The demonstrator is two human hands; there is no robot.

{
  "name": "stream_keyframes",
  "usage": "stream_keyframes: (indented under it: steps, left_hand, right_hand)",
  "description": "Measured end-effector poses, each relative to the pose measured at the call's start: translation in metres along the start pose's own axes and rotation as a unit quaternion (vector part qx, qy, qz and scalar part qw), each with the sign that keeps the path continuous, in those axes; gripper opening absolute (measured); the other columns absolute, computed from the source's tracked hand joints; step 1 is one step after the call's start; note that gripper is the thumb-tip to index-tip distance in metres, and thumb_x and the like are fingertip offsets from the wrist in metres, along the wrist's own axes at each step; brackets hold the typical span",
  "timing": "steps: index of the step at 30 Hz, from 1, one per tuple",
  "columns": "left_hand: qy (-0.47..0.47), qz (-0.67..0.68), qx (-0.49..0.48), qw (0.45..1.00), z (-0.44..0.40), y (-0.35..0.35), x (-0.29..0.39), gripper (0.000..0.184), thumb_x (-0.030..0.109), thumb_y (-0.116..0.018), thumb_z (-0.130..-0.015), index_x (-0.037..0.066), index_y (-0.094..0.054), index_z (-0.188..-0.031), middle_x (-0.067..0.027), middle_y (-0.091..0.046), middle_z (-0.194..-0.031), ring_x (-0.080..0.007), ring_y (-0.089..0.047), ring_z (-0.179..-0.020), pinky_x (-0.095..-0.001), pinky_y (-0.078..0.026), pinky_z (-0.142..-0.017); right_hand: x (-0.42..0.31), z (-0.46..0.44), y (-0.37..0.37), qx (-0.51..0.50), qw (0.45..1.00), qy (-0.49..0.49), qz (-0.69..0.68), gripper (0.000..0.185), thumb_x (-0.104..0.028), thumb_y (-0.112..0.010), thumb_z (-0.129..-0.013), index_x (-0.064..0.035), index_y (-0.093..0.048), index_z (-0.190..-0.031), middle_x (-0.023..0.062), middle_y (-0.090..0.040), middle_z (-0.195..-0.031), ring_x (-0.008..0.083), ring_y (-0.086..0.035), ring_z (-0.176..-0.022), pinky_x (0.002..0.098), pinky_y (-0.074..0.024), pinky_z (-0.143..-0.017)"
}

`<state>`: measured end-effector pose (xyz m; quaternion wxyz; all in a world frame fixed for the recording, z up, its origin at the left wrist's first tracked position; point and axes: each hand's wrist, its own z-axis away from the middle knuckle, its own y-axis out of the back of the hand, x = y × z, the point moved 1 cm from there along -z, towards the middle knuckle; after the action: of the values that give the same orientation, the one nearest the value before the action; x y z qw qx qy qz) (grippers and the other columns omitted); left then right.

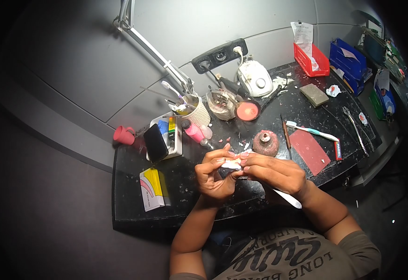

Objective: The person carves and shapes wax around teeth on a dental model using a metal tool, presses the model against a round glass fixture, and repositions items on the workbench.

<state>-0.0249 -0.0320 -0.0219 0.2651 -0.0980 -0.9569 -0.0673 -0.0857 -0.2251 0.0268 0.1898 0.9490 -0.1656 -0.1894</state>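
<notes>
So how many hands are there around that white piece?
2: the left hand, gripping the white piece, and the right hand against it, with a white handle jutting out below. No other hands show.

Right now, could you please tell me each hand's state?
Left hand: closed on a small white piece.
Right hand: closed around a slim white handle.

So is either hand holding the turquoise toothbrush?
No, the turquoise toothbrush lies by the pink sheet, apart from the left hand and right hand.
</notes>
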Motion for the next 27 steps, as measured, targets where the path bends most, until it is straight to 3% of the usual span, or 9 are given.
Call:
stream_keyframes:
  steps: [9,12,15,19,27]
  left_hand:
    - [-0.041,-0.077,-0.045,0.995,-0.001,0.003,-0.001,0.059,0.016,-0.086,-0.086,0.01,-0.041,-0.123,-0.0175,-0.067,-0.107,-0.0265,-0.069,-0.103,-0.0577,-0.05,-0.11]
    - [-0.079,-0.153,-0.078,0.982,-0.004,0.004,0.005,0.063,0.017,-0.088,-0.083,0.011,-0.041,-0.125,-0.013,-0.07,-0.101,-0.0267,-0.068,-0.105,-0.0587,-0.049,-0.111]
    - [-0.103,-0.187,-0.073,0.974,-0.005,0.005,0.006,0.067,0.018,-0.089,-0.081,0.012,-0.04,-0.126,-0.01,-0.071,-0.098,-0.0263,-0.068,-0.107,-0.0597,-0.048,-0.112]
    - [-0.124,-0.183,-0.063,0.973,-0.005,0.005,0.007,0.063,0.008,-0.086,-0.083,0.011,-0.041,-0.126,-0.0121,-0.071,-0.1,-0.0293,-0.07,-0.103,-0.0601,-0.052,-0.107]
    - [-0.119,-0.18,-0.066,0.974,-0.008,0.005,0.009,0.06,0.005,-0.083,-0.086,0.01,-0.039,-0.126,-0.0127,-0.071,-0.099,-0.0315,-0.071,-0.105,-0.0602,-0.053,-0.107]
  right_hand:
    - [0.0,0.002,0.0,0.022,0.999,-0.035,-0.012,0.028,-0.001,-0.076,-0.087,0.0051,-0.067,-0.112,0.0191,-0.072,-0.111,0.0308,-0.075,-0.1,0.0376,-0.0631,-0.084]
    - [0.003,0.007,-0.004,0.06,0.997,-0.052,0.015,0.024,-0.001,-0.075,-0.09,0.0052,-0.067,-0.112,0.0203,-0.074,-0.109,0.0303,-0.076,-0.096,0.035,-0.0627,-0.079]
    - [0.001,0.015,-0.01,0.163,0.977,-0.117,-0.073,0.018,0.0,-0.072,-0.093,0.0049,-0.066,-0.11,0.0253,-0.074,-0.115,0.0318,-0.078,-0.093,0.035,-0.0629,-0.075]
    - [-0.001,0.005,-0.006,0.095,0.995,-0.017,-0.03,0.023,0.0,-0.077,-0.088,0.0057,-0.069,-0.108,0.0223,-0.074,-0.107,0.032,-0.077,-0.094,0.0367,-0.063,-0.082]
    - [-0.004,0.006,-0.01,0.059,0.998,-0.006,0.001,0.025,-0.002,-0.079,-0.086,0.0056,-0.069,-0.108,0.0192,-0.073,-0.107,0.0304,-0.075,-0.097,0.0396,-0.0636,-0.086]
